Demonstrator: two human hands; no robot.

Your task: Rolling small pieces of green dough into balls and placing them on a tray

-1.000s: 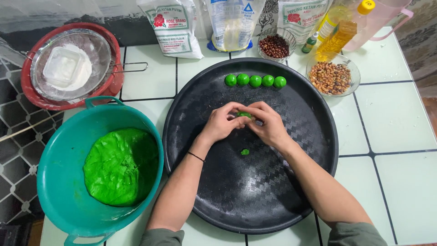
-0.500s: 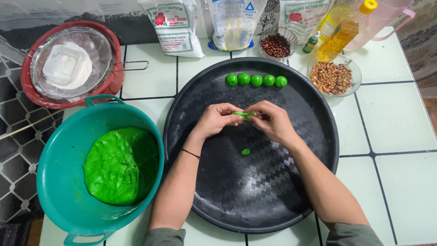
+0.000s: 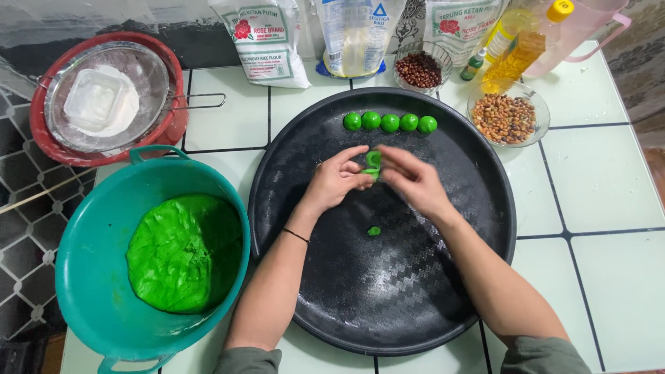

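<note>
Hands meet over a round black tray (image 3: 415, 305) w/ a woven-pattern surface: left hand (image 3: 337, 181) & right hand (image 3: 410, 179) pinch a small glossy green dough piece (image 3: 374, 160) between fingertips, apparently shaping it. Five smooth finished balls (image 3: 390, 122) line the tray's far edge; a tiny scrap (image 3: 374, 230) lies near centre. Rounding it likely needs light, even pressure; soft wrinkled dough mass (image 3: 181, 251) sits in teal bowl (image 3: 90, 277) at left.

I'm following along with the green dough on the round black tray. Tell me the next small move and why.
Probably roll the small green dough piece, pinched between the left hand and right hand, into a ball and set it beside the row of five green balls, since it looks unevenly shaped.
</note>
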